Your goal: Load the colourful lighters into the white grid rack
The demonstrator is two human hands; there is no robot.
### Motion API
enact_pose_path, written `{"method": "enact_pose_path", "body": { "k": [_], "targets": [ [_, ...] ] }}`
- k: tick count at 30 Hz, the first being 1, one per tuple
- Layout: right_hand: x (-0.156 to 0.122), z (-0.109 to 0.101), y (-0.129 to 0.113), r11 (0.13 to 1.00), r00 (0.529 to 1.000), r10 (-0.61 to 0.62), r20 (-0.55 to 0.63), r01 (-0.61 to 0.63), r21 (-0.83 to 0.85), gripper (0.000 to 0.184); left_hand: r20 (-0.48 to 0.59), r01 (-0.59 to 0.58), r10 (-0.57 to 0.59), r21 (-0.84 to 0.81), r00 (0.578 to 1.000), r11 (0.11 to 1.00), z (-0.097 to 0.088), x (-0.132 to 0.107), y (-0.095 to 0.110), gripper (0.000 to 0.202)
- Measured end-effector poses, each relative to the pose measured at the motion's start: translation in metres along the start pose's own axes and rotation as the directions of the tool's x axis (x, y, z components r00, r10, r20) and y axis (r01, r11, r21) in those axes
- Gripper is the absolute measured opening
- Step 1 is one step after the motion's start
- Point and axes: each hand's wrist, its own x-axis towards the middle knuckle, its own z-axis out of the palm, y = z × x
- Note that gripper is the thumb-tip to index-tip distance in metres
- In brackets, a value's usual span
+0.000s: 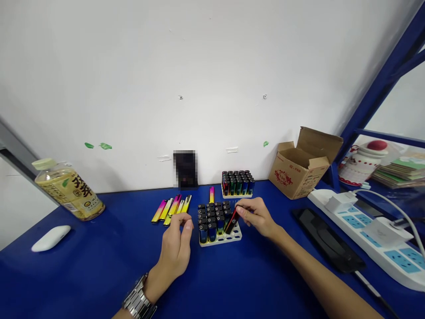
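Your right hand [255, 217] grips dark lighter [233, 221] above near rack [221, 239], mostly filled; left hand [174, 248] curled, empty; loose lighters [171, 210] at left; far rack [237, 195] full.

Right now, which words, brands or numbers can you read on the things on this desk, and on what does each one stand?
Plastic bottle: large Chinese characters, the first "双", the next not sure; the small print is too small to read.
Cardboard box: a red emblem and a short code ending "160"; the rest is blurred.
Lighters: any print is too small to read.
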Motion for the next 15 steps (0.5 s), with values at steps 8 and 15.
{"method": "enact_pose_path", "body": {
  "k": [8,15],
  "targets": [
    [0.002,0.001,-0.015,0.85,0.955,-0.217,0.201,0.286,-0.443,0.041,0.026,0.138,-0.142,0.096,0.99,0.986,-0.001,0.01,0.002,0.023],
    [0.003,0.007,-0.005,0.878,0.98,-0.006,0.198,0.1,-0.468,0.059,0.034,0.317,-0.327,-0.357,0.944,0.879,-0.003,0.072,-0.008,0.025]
  ]
}}
